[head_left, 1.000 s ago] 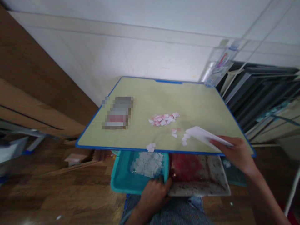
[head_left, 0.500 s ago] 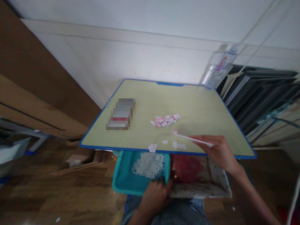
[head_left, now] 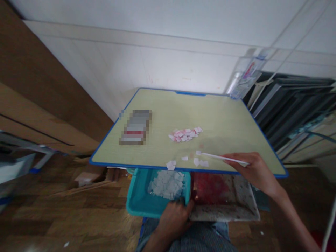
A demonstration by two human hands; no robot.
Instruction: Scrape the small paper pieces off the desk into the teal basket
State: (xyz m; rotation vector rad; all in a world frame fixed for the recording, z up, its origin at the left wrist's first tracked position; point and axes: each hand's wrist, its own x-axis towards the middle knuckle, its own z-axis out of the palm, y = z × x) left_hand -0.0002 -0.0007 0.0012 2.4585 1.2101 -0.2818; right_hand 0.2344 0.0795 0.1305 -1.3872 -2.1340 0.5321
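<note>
My right hand point(head_left: 253, 169) pinches a thin white stick point(head_left: 223, 158) over the right part of the small table. A small pale square point(head_left: 198, 153) lies at the stick's far tip. Several loose white squares point(head_left: 201, 162) are close to the table's front edge, and a heap of pink and white squares point(head_left: 185, 134) sits farther back. My left hand point(head_left: 176, 214) is closed at the near right corner of the teal basin point(head_left: 141, 209), beside the stained white tray point(head_left: 223, 213); its fingertips are partly hidden. Inside the basin is a pile of white squares point(head_left: 166, 183).
The pale green tabletop point(head_left: 157, 101) has a blue rim. A blurred-out, phone-shaped object point(head_left: 136, 127) lies at its left, and a clear bottle point(head_left: 246, 77) stands at the back right corner. Dark flat panels point(head_left: 291, 101) lean at the right; a cardboard box point(head_left: 90, 175) is on the floor.
My right hand and the stick have shifted right and slightly towards me, and the small square at the tip has moved the same way. My left hand has stayed in place.
</note>
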